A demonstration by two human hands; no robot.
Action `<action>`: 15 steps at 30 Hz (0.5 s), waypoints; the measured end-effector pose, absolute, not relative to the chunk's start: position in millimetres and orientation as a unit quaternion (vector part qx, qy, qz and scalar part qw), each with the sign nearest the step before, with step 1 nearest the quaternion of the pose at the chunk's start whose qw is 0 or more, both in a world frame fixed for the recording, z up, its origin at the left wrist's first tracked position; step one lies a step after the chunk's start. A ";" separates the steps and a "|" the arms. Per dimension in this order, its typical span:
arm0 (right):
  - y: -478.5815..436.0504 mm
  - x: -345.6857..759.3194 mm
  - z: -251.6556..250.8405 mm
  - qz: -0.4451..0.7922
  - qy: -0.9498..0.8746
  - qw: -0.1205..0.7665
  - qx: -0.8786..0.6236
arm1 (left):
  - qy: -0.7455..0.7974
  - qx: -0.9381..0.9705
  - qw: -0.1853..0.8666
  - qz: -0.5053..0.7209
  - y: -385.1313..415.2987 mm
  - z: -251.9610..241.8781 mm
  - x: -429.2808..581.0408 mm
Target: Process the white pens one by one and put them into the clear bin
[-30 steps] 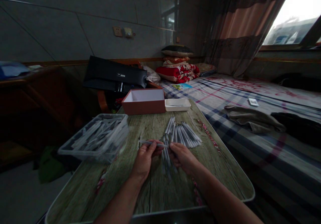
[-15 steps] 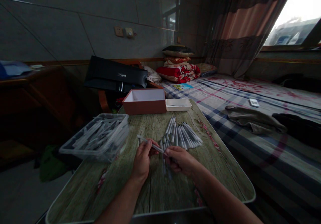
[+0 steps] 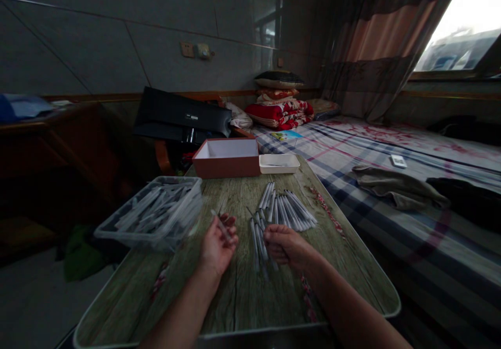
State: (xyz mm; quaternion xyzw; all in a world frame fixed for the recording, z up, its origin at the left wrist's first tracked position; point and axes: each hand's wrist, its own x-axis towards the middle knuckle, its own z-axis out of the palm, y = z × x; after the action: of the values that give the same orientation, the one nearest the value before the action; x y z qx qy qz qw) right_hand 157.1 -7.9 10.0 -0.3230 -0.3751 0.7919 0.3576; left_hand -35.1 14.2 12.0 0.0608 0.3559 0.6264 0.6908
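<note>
Hands [image 3: 217,249] parted over woodgrain table [image 3: 250,299], beside bed [image 3: 332,148].

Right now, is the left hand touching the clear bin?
Apart: the head view shows tabletop between the left hand and the clear bin.

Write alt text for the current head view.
A person's left hand holds a slim pen-like tube above a wood-patterned table; the right hand, fingers curled, is near similar tubes on it. A clear bin of pale slim pieces stands at left, with a brown box and white tray at the far end.
</note>
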 end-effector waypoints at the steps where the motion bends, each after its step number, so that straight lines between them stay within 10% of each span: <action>1: -8.0 155.0 9.3 0.783 -0.379 0.366 -0.332 | 0.361 0.099 0.706 0.601 9.1 11.0 -29.2; 8: -11.9 141.8 6.0 0.753 -0.428 0.343 -0.364 | 0.377 0.190 0.739 0.525 -8.5 -2.8 -2.8; 15: -3.6 142.9 7.9 0.723 -0.344 0.501 -0.329 | 0.362 0.058 0.791 0.490 -2.0 10.6 -10.4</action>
State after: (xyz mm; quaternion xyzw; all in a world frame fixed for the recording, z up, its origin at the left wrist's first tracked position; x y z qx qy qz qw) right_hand 142.9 -3.6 7.9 -0.3287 -0.3443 0.7231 0.5006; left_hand -10.4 -2.0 10.6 0.0579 0.3618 0.4903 0.7908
